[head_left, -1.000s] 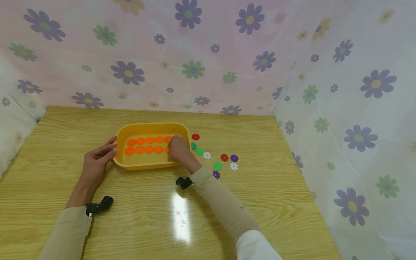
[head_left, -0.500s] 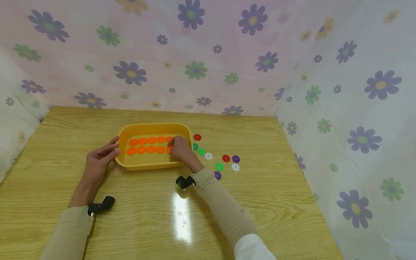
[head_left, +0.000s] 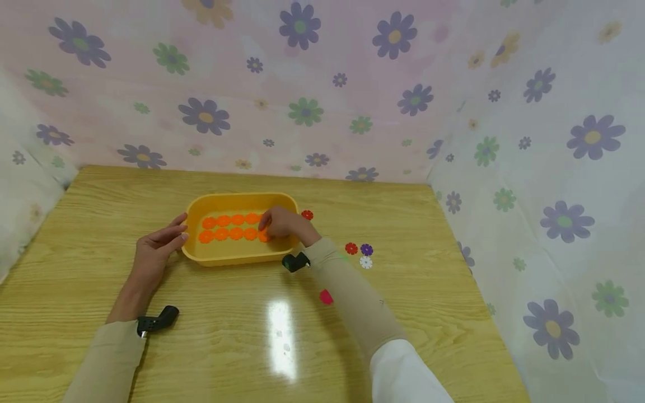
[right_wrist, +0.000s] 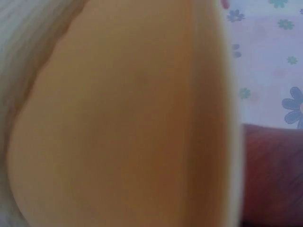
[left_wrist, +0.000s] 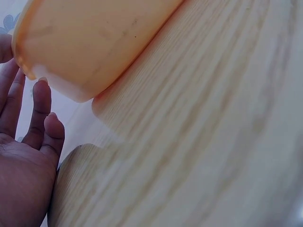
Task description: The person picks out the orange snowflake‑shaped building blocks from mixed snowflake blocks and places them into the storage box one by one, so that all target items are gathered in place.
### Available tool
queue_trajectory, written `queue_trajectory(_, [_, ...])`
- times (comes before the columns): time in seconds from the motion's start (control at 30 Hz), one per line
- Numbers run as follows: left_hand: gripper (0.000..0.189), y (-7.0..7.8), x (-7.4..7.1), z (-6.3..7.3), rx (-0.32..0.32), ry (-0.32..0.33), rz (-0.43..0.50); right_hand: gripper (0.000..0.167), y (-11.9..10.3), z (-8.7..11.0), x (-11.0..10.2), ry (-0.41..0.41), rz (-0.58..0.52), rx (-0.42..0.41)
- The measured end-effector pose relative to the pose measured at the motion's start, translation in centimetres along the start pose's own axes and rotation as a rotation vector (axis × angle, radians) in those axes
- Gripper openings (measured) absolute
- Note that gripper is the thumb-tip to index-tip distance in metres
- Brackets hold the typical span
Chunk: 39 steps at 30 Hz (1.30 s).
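A yellow plastic tray (head_left: 242,259) rests on the wooden table, holding two rows of orange snowflake discs (head_left: 221,234). My left hand (head_left: 153,254) is at its left end; in the left wrist view the fingers (left_wrist: 41,101) are loosely extended, with the uppermost at the tray's rim. Inside the right end is my right hand (head_left: 283,223), its bent fingers pinching the last orange disc (head_left: 264,235) of the near row. The hand hides the end of the far row. In the right wrist view, the tray wall (right_wrist: 109,123) hides the fingers.
Loose snowflake discs lie right of the tray: a red one (head_left: 351,248), a purple one (head_left: 367,249), a white one (head_left: 365,262) and another red one (head_left: 307,215). A pink-red disc (head_left: 326,296) lies by the right sleeve. Patterned cloth (head_left: 227,84) borders the table.
My right wrist and forearm have shifted slightly right and away from me, covering some loose discs and uncovering the pink-red one. My left hand stays at the tray's end.
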<state>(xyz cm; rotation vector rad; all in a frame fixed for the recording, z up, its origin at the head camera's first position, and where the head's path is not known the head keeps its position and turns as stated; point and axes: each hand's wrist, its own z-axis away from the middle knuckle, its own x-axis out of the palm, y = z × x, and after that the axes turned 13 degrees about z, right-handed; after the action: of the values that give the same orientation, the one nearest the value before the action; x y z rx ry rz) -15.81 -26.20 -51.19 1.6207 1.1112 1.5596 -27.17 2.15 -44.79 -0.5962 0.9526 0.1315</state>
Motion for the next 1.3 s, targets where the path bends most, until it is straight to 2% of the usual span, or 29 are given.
queue_trajectory(0.23, [0.024, 0.0, -0.1, 0.1, 0.014, -0.019, 0.015, 0.019, 0.3, -0.9, -1.7, -0.120, 0.099, -0.162])
queue_trajectory(0.4, [0.025, 0.0, 0.0, 0.1, 0.015, -0.013, -0.001, 0.017, 0.6, -1.4, -2.2, -0.170, 0.124, -0.223])
queue_trajectory(0.8, [0.026, 0.0, 0.0, 0.2, 0.014, -0.003, 0.001, 0.017, 0.2, -1.3, -2.6, -0.213, 0.151, -0.241])
queue_trajectory(1.1, [0.027, -0.1, 0.0, 0.2, 0.010, 0.009, -0.013, 0.018, 0.1, -1.6, -3.1, -0.256, 0.170, -0.223])
queue_trajectory(1.3, [0.026, -0.1, -0.1, 0.1, 0.014, 0.006, -0.007, 0.021, -0.4, -1.2, -3.9, -0.270, 0.195, -0.187])
